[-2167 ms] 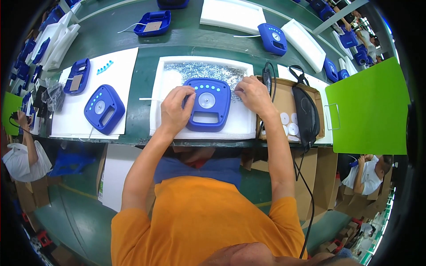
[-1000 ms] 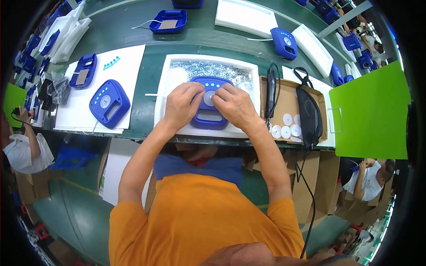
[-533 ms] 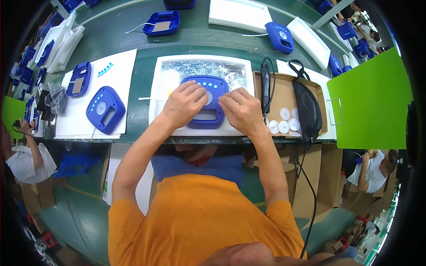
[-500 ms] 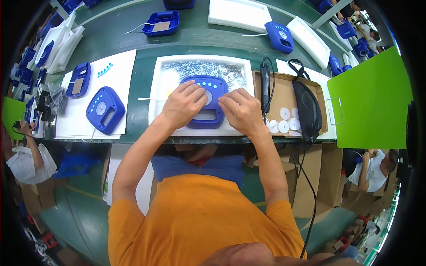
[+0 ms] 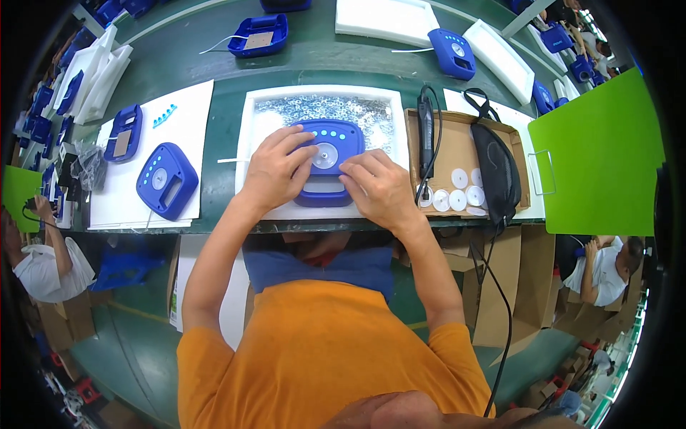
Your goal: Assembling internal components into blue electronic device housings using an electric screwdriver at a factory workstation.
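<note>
In front of me a blue plastic housing (image 5: 343,148) lies in a white foam tray. It has a row of light-blue buttons, a clear round disc (image 5: 325,156) and a rectangular opening below the disc. My left hand (image 5: 279,168) grips the housing's left side, its bent fingers by the leftmost buttons and the disc. At the right edge, my right hand (image 5: 379,184) has its fingers pressed together, the tips touching the housing beside the disc. Whether something small is pinched there is hidden. A white cable (image 5: 232,160) sticks out at the tray's left.
Many small metal nuts or washers (image 5: 307,106) fill the foam tray (image 5: 249,121). To the left, a white board (image 5: 189,121) carries another blue housing (image 5: 166,182) and a light-blue button strip (image 5: 165,116). On the right, a cardboard box (image 5: 446,139) holds white discs, an electric screwdriver (image 5: 426,129) and a black pouch (image 5: 496,168).
My left hand has shifted slightly left and its fingers have drawn back from the disc, uncovering it. My right hand has moved slightly down and left along the housing's edge.
</note>
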Available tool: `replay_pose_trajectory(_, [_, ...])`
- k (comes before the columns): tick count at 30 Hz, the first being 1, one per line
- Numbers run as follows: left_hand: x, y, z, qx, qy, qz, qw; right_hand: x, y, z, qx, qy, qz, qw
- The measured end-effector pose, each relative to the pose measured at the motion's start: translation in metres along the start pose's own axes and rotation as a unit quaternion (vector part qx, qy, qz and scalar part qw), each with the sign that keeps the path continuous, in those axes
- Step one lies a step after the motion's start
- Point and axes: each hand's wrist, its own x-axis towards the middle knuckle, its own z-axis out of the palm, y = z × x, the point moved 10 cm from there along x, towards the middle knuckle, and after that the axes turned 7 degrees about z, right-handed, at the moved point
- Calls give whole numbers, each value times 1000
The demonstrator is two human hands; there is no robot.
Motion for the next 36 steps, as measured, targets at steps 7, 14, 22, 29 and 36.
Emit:
replay_pose_trajectory(7, [-8, -1, 5, -9, -33, -27, 999, -7, -14, 25, -8, -52, 0, 999])
replay_pose_trajectory(14, [-21, 10, 11, -17, -24, -56, 998, -2, -5, 30, -76, -53, -1, 996])
replay_pose_trajectory(22, [-22, 12, 12, 8, -6, -57, 998, -18, -15, 39, -56, -39, 1, 998])
replay_pose_trajectory(29, [-22, 12, 11, -1, -1, -62, 998, -25, -15, 42, -67, -8, 10, 998])
replay_pose_trajectory(36, [-21, 11, 12, -4, -8, -64, 998, -24, -12, 41, -60, -8, 15, 998])
